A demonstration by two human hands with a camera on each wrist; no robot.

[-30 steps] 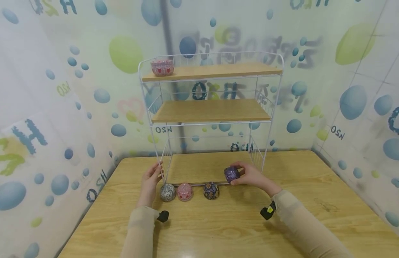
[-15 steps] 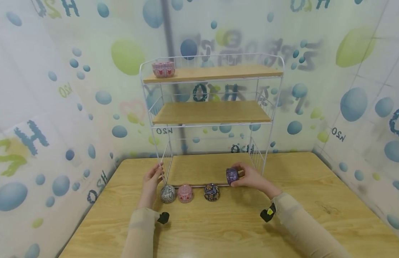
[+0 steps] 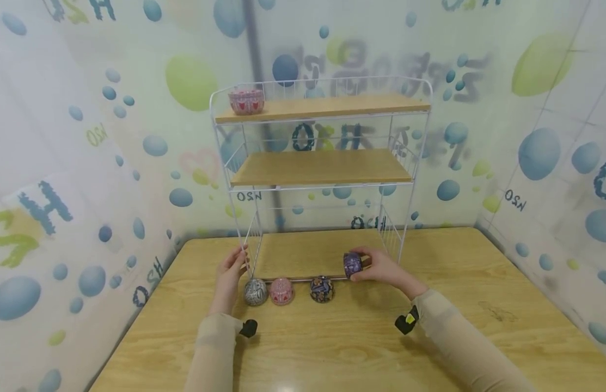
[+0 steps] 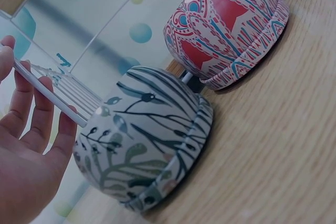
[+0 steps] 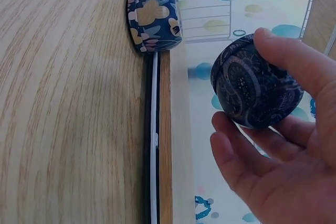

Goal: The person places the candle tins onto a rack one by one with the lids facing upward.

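My right hand (image 3: pixel 381 267) grips a small dark purple paisley bowl (image 5: pixel 254 85) between thumb and fingers, over the front of the bottom shelf. In the head view this bowl stands on its side, tilted. At the left, my left hand (image 3: pixel 229 277) holds the white wire post of the rack (image 4: pixel 50 90), thumb in front and fingers behind. Three bowls lie upside down along the rack's front edge: a grey-green leaf-patterned bowl (image 4: pixel 144 135) nearest my left hand, a red-and-pink bowl (image 4: pixel 226 27) beside it, and a navy floral bowl (image 5: pixel 155 18) nearer my right hand.
The three-tier rack has wooden boards, with a middle shelf (image 3: pixel 322 167) and a bottom shelf (image 3: pixel 307 253). On its top shelf (image 3: pixel 342 106) a pink bowl (image 3: pixel 246 102) stands upright at the left end. A wooden table (image 3: pixel 322 348) carries it all, with patterned curtains behind.
The purple bowl has turned a little in my right hand and shifted slightly right. My left hand keeps its hold on the post, and the other bowls have not moved.
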